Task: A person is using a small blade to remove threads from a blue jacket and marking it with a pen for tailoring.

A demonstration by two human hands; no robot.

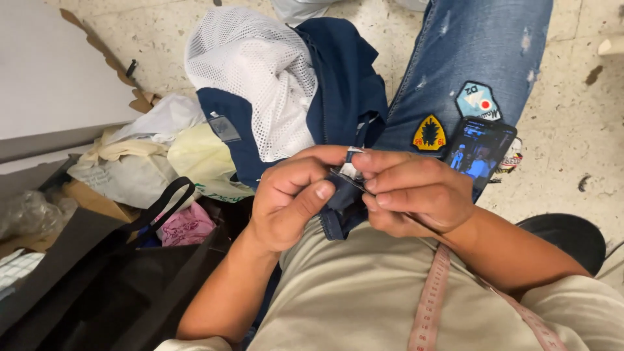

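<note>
A small white label (pixel 351 170) at the hem of a navy garment (pixel 344 97) with white mesh lining (pixel 260 78) lay on my lap. My left hand (pixel 292 198) and right hand (pixel 416 195) both pinched it, fingers closed on the cloth. A phone (pixel 480 151) rested on my jeans (pixel 474 52); it could slide off if my knee shifted, and the pinched label might slip.

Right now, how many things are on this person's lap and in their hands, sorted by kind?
Navy garment with white mesh lining, pinched by left hand and right hand: 1
Phone: 1
Sewn patches on jeans: 2
Pink measuring tape: 1
Total: 5
</note>
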